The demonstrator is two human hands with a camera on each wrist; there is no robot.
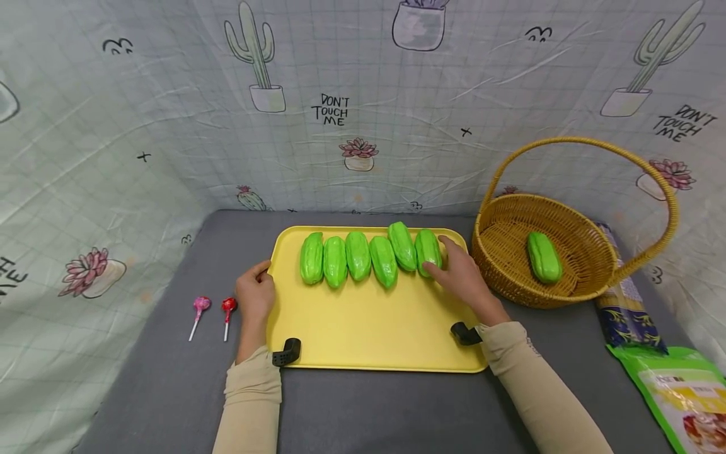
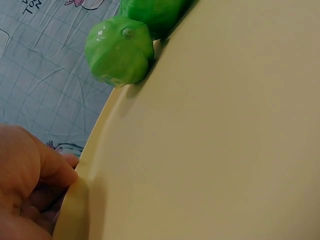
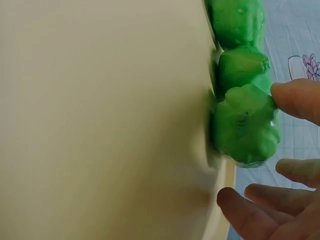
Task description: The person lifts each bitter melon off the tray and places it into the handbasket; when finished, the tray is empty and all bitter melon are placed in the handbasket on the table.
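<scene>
Several shiny green ridged fruits (image 1: 358, 256), plastic-looking and long, lie in a row near the far edge of a yellow tray (image 1: 374, 334). At the tray's left rim, my left hand (image 1: 256, 295) grips the edge with bent fingers, its thumb and fingertip meeting the rim in the left wrist view. My right hand (image 1: 462, 274) reaches over the tray's right side around the rightmost green fruit (image 3: 245, 127). In the right wrist view its thumb is right at that fruit, while the other fingers are spread and apart from it.
A wicker basket (image 1: 510, 287) with a tall handle stands right of the tray, another green fruit (image 1: 544, 257) inside. Beside it lie a blue patterned packet (image 1: 629, 318) and a green bag (image 1: 675, 384). Pink (image 1: 201, 304) and red (image 1: 229, 304) lollipops lie at the left.
</scene>
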